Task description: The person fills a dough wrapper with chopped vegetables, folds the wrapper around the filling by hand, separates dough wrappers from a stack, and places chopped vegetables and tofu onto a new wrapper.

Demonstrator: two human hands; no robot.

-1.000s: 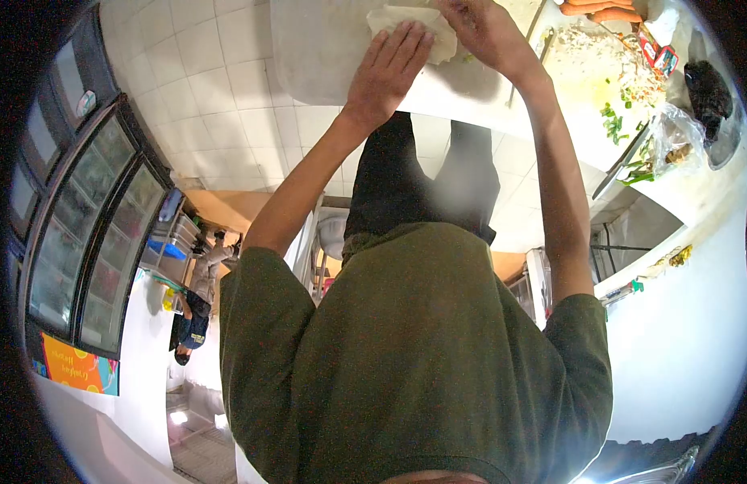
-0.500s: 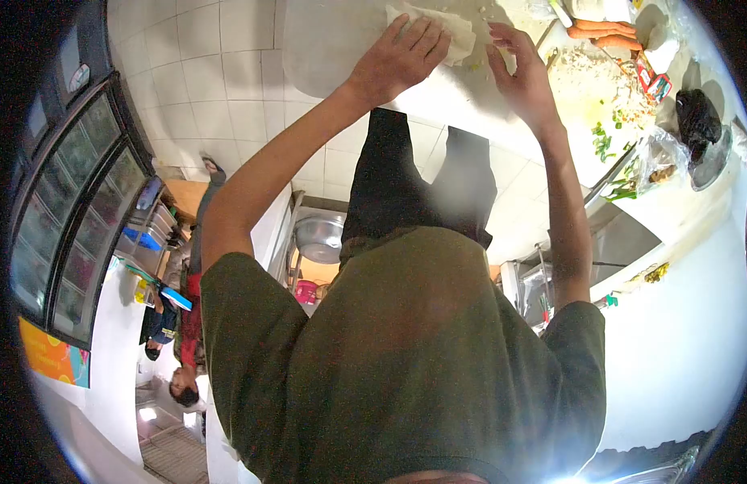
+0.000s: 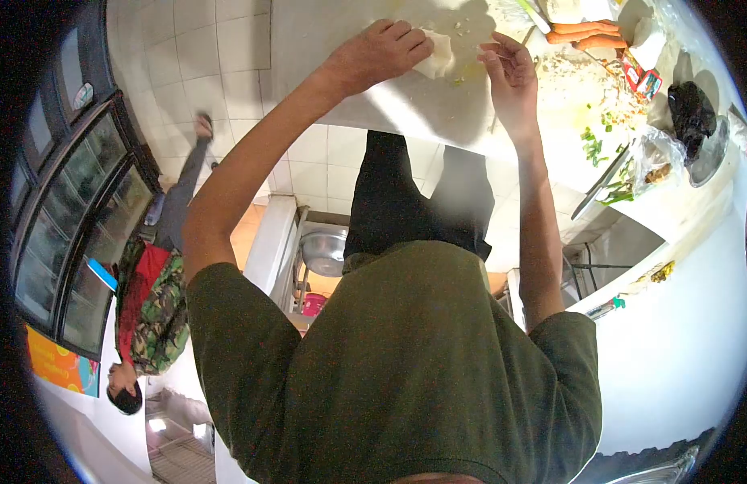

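My left hand (image 3: pixel 380 55) is closed, with its fingertips on the near edge of a pale, soft sheet (image 3: pixel 438 58). Whether that sheet is a cloth or a dough wrapper I cannot tell. It lies on the grey-white worktop (image 3: pixel 325 28), with small crumbs scattered beside it. To the right of the sheet, my right hand (image 3: pixel 512 77) hovers over the worktop. Its fingers are curled and the thumb is drawn in towards them; anything small between them is too blurred to name.
Carrots (image 3: pixel 587 36) lie at the far right, with chopped bits and cut green onion (image 3: pixel 593 145) nearer. A knife (image 3: pixel 599 185), a clear plastic bag (image 3: pixel 657 157) and a black bag (image 3: pixel 694 117) are at the right. Behind me on the left walks another person (image 3: pixel 151 290).
My left hand has moved left and its spread fingers have closed on the sheet, which now looks more bunched. The right hand's fingers have curled in. The person behind has come closer.
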